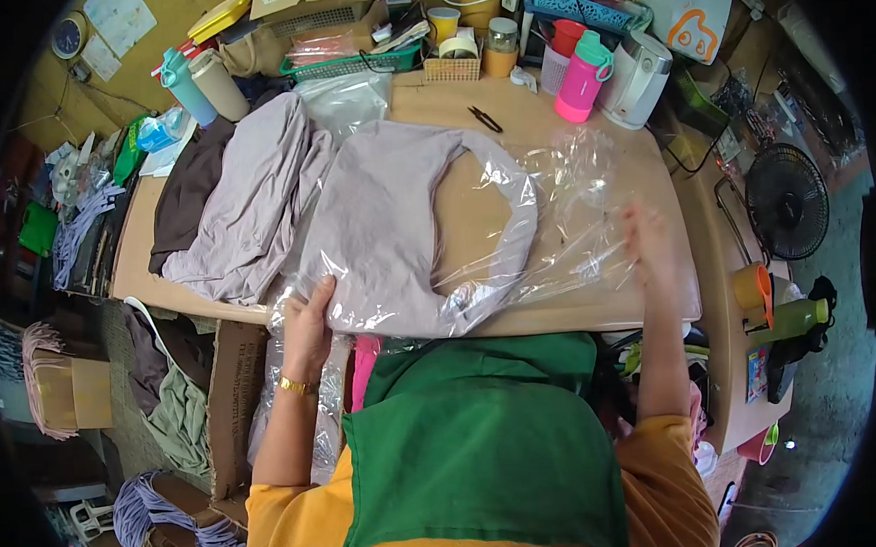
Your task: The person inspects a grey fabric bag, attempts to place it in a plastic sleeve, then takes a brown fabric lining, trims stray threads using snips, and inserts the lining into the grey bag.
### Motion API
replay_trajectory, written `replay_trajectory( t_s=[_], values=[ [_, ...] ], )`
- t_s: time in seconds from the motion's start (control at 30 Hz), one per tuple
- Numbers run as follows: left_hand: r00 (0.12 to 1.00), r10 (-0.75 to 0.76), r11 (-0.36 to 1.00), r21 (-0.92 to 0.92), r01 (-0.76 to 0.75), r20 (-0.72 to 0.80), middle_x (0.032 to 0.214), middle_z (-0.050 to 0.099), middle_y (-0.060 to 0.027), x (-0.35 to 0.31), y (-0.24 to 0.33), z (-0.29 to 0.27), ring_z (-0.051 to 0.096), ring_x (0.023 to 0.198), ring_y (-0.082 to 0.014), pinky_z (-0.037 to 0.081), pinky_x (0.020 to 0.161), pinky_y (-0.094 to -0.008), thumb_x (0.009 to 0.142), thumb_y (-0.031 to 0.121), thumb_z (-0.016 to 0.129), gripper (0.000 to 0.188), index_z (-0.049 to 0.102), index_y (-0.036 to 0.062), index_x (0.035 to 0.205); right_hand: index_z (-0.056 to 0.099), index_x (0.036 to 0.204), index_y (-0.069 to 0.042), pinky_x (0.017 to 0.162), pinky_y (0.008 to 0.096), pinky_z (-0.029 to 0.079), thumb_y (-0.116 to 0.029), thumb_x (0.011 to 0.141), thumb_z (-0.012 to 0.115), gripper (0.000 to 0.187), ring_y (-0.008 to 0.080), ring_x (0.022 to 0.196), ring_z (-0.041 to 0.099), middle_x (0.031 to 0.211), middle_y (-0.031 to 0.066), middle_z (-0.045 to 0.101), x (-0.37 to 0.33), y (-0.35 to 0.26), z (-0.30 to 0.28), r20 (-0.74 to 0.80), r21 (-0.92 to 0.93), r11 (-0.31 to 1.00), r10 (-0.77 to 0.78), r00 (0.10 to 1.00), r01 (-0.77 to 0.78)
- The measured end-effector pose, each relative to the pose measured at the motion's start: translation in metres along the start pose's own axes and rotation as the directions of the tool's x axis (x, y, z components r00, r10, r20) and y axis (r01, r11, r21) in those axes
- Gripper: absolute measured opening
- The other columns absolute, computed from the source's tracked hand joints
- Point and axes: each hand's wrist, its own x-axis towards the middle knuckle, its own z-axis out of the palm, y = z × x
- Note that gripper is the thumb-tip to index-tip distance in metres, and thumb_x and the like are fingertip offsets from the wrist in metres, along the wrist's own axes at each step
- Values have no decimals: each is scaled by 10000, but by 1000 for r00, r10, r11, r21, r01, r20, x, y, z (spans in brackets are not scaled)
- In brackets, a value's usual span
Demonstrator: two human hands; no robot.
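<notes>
A pale lilac cloth piece (369,218), shaped like a shoulder bag with a wide curved loop, lies flat on the table inside a clear plastic bag (575,187). My left hand (309,323) pinches the near left corner of the plastic bag, thumb on top and fingers mostly hidden beneath. Beside the right end of the plastic, my right hand (647,239) is smeared by motion. Whether it grips the film I cannot tell. Left of the bagged piece, more lilac cloth (252,203) lies in a loose heap over dark brown cloth (189,200).
Small black thread snips (486,119) lie beyond the cloth. Along the back stand a pink bottle (584,80), a white kettle (634,79), a green basket (354,64) and a teal bottle (188,87). A black fan (786,202) is at the right; an open carton (235,406) stands below left.
</notes>
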Motion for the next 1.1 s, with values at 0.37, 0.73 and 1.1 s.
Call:
replay_trajectory(
  t_s=[0.37,0.73,1.1],
  values=[
    [987,158,671,731,-126,25,657,581,-17,-15,96,10,526,553,-74,406,497,-242,964,314,522,335,609,28,813,628,1030,41,877,447,441,-440,916,495,511,421,1026,590,984,286,626,4,33,-129,-49,-756,653,-118,992,41],
    [904,416,35,992,-119,94,1085,616,-329,265,9,140,630,988,-438,483,888,-476,864,629,491,762,643,-103,1016,594,1167,-14,900,436,460,-522,817,626,617,376,1059,594,1094,255,624,163,71,77,-252,-756,653,-369,895,56],
    [782,560,62,928,-368,273,1169,576,-244,209,42,95,585,1030,-321,459,861,-414,873,360,643,495,573,-12,1191,630,1015,44,765,422,482,-546,877,543,613,329,816,620,887,252,651,163,69,-77,-230,-678,734,-170,958,-32]
  ],
)
